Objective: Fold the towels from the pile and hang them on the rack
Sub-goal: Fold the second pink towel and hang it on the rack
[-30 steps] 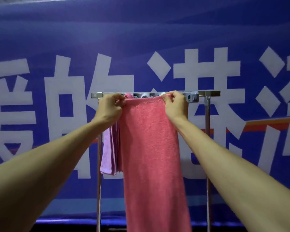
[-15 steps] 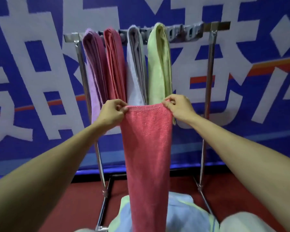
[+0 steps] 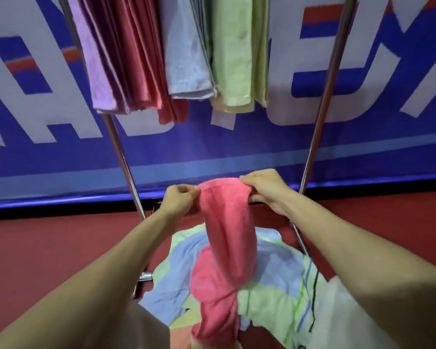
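The coral-pink terry towel (image 3: 227,222) looks light, soft and limp, so it should sag and twist wherever it is unsupported. The 2 corners of its stitched top hem seem the sound places to hold. It hangs as a narrow, lengthwise-bunched strip, its lower end twisted and lying on the loose pile of pale blue and green towels (image 3: 282,285). The left hand (image 3: 179,201) and right hand (image 3: 264,190) each keep a closed grip, pinching a hem corner, low between the steel rack's legs (image 3: 122,159), beneath 4 hung towels (image 3: 232,59).
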A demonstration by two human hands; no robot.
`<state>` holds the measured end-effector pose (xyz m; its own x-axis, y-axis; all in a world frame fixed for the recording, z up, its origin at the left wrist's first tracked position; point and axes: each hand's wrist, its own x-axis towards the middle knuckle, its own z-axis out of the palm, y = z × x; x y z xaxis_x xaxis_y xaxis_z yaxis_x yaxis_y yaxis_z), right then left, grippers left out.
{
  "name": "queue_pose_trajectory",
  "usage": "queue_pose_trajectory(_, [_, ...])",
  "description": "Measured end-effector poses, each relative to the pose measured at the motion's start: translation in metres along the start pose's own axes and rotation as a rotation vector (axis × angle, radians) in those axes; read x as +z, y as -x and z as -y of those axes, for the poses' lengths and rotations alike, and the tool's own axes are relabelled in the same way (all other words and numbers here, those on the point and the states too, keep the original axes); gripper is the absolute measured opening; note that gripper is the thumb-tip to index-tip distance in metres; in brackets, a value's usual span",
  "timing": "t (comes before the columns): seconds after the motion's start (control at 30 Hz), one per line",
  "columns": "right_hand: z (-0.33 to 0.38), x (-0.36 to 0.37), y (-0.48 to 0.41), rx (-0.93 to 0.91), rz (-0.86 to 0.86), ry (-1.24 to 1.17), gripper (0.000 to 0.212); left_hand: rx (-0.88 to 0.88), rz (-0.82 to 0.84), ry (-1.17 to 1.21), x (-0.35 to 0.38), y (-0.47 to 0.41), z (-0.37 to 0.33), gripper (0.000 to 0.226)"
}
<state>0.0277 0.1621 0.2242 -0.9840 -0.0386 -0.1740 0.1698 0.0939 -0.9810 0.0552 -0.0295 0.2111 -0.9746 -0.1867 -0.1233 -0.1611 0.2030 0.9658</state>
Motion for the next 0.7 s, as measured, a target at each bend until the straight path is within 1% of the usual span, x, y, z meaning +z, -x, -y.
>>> queue_pose_trajectory(0.07, [0.000, 0.003, 0.001, 0.015, -0.013, -0.076, 0.011, -0.021, 0.029, 0.117, 0.003, 0.001, -0.007, 0.029])
queue_pose_trajectory(0.13, [0.004, 0.005, 0.004, 0.009, 0.002, -0.131, 0.007, -0.033, 0.032, 0.205, 0.003, 0.004, -0.015, 0.024])
queue_pose_trajectory(0.2, [0.006, 0.006, 0.009, 0.005, 0.013, -0.124, 0.009, -0.057, 0.025, 0.260, 0.003, 0.009, -0.019, 0.021])
queue_pose_trajectory(0.27, [0.004, 0.007, 0.013, 0.007, 0.007, -0.076, 0.012, -0.077, 0.044, 0.258, 0.005, 0.014, -0.020, 0.017])
queue_pose_trajectory(0.37, [0.003, 0.009, 0.019, 0.015, 0.020, -0.031, 0.012, -0.070, 0.121, 0.218, 0.007, 0.020, -0.020, 0.010])
queue_pose_trajectory(0.47, [0.003, 0.015, 0.022, 0.020, 0.048, -0.013, 0.012, -0.067, 0.139, 0.237, 0.008, 0.022, -0.020, 0.003])
queue_pose_trajectory(0.6, [0.003, 0.023, 0.025, 0.019, 0.112, -0.026, 0.014, -0.057, 0.141, 0.253, 0.008, 0.022, -0.017, 0.012])
queue_pose_trajectory(0.7, [-0.001, 0.028, 0.024, 0.024, 0.094, -0.026, 0.013, -0.052, 0.159, 0.219, 0.009, 0.019, -0.014, 0.015])
